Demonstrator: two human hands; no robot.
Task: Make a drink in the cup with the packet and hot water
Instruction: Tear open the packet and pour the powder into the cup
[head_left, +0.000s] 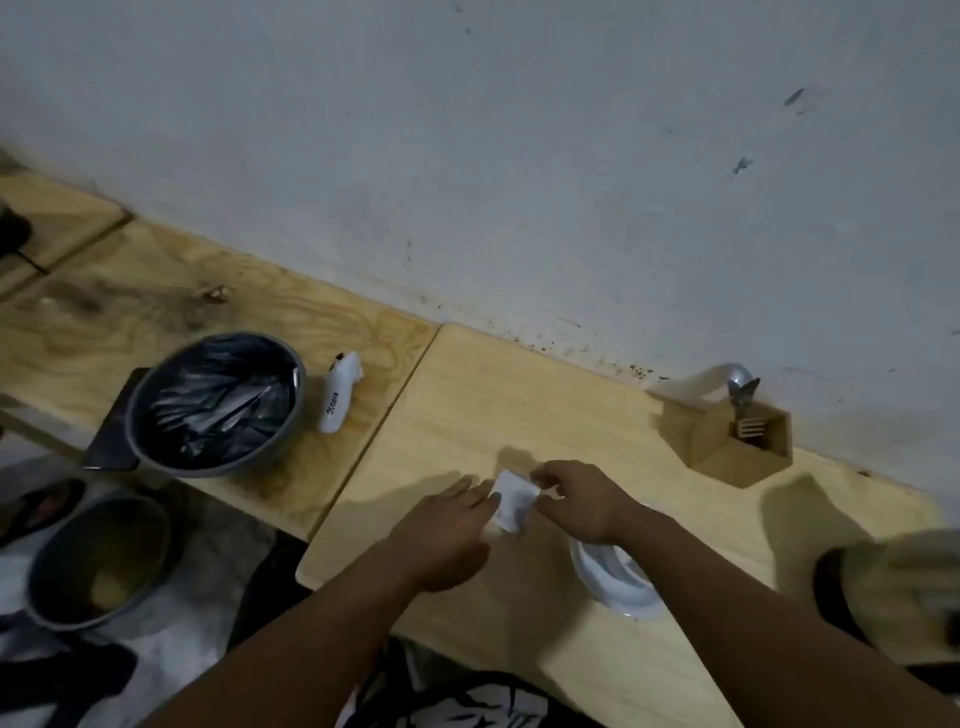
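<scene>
A small white packet (511, 500) is held above the light wooden table (467, 405) between both hands. My left hand (447, 530) pinches its lower left edge. Its upper right corner is gripped by my right hand (582, 501). A white cup (613, 577) stands on the table just under my right forearm, which covers part of its rim. What is inside the cup is hidden.
A grey bowl (218, 405) full of dark sachets sits at the left on a dark flat object, with a white device (340, 392) beside it. A wooden holder (737, 441) with cutlery stands by the wall. A grey pot (98, 566) sits lower left; a blurred round object (893, 592) lies at right.
</scene>
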